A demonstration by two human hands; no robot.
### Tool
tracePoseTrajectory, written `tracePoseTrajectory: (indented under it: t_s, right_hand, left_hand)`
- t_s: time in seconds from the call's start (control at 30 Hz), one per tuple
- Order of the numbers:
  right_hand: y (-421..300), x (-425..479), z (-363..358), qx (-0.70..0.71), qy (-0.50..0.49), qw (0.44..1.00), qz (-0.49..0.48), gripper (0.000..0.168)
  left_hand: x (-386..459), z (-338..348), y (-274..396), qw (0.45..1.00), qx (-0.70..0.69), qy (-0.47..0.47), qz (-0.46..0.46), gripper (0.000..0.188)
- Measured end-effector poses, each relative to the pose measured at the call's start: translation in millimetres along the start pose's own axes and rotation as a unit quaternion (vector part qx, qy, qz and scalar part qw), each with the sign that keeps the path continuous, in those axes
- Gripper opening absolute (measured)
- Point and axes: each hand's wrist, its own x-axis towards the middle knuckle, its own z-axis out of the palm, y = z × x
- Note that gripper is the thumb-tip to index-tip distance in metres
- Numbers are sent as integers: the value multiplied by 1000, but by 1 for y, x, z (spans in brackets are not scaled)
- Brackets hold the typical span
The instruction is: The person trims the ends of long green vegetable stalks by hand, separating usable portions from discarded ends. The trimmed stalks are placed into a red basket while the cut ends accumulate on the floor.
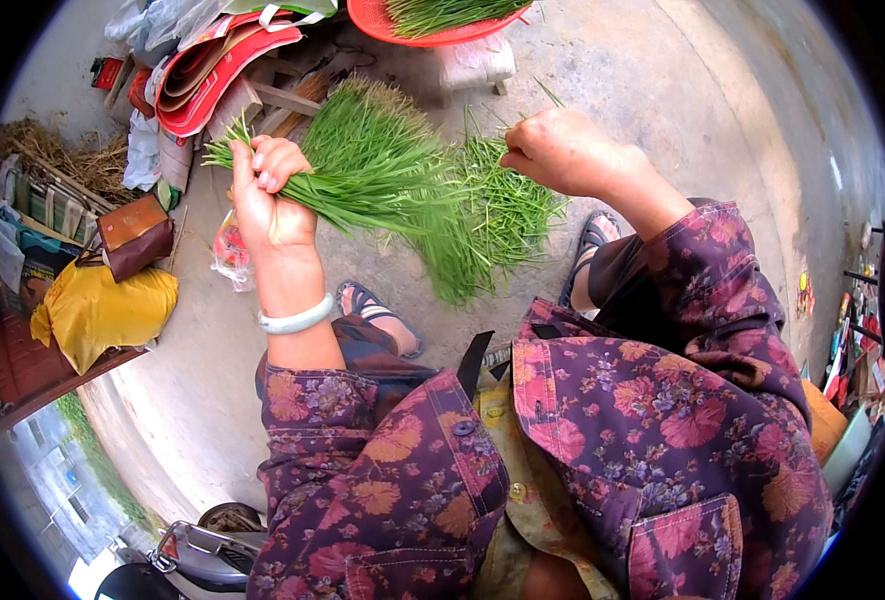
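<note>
My left hand (274,187) is closed around a bunch of long green garlic chives (367,191). Their cut stem ends stick out past the thumb, and the leaf tips trail to the right. A pale bangle (296,316) circles that wrist. My right hand (562,154) is raised to the right of the bunch, fingers curled together. Thin green blades show beside its fingertips and knuckles; whether it grips any is unclear. Below the hands, a heap of chives (371,124) lies on the floor, next to a looser pile of short green pieces (514,206).
A red plastic basket (412,34) of chives stands at the top, near a low wrapped stool (476,64). Bags and folded cardboard (221,71) crowd the upper left. A yellow bag (109,307) and brown box (135,236) sit at left. My sandaled feet (382,319) flank the piles.
</note>
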Motion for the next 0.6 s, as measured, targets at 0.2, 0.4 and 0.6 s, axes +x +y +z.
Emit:
tracePoseTrajectory:
  t_s: [0.2, 0.4, 0.6]
  right_hand:
    - [15, 2, 15, 31, 126, 991, -33, 15]
    - [14, 5, 1, -3, 52, 999, -7, 10]
    - [19, 7, 9, 36, 138, 990, -8, 19]
  left_hand:
    - [-5, 10, -7, 999, 1, -38, -23, 27]
    - [-9, 16, -11, 997, 3, -67, -40, 26]
    - [-7, 15, -12, 998, -2, -56, -41, 27]
